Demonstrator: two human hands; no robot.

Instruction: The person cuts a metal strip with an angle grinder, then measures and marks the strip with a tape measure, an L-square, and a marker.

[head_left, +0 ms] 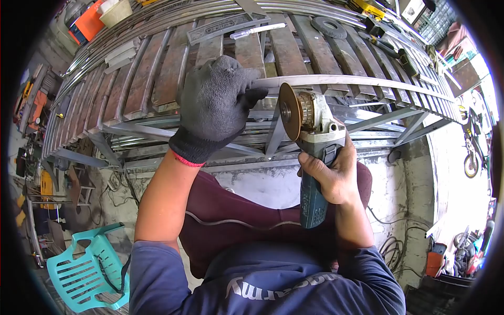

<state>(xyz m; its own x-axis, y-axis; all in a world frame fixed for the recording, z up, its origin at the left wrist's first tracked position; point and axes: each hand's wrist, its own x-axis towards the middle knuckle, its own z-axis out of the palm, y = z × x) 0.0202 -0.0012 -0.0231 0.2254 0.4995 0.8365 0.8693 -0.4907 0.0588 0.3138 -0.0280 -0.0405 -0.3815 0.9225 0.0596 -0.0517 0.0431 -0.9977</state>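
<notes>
My left hand (218, 102), in a dark grey work glove with a red-edged cuff, is closed around the near end of a long flat metal bar (336, 80). The bar runs right across the slatted metal workbench (173, 79). My bare right hand (336, 176) grips the teal body of an angle grinder (315, 199), thumb across its front. The grinder is upright, with its brown cutting disc (290, 111) facing my left hand. The disc's upper edge is right at the bar, just right of the gloved fingertips.
On the bench lie a white marker (257, 31), a grey grinding disc (329, 27), a rectangular metal frame (226, 26) and short metal pieces (123, 55). Long tubes (157, 16) line its far side. A turquoise plastic chair (86, 268) stands at lower left. Cables (396, 249) hang at right.
</notes>
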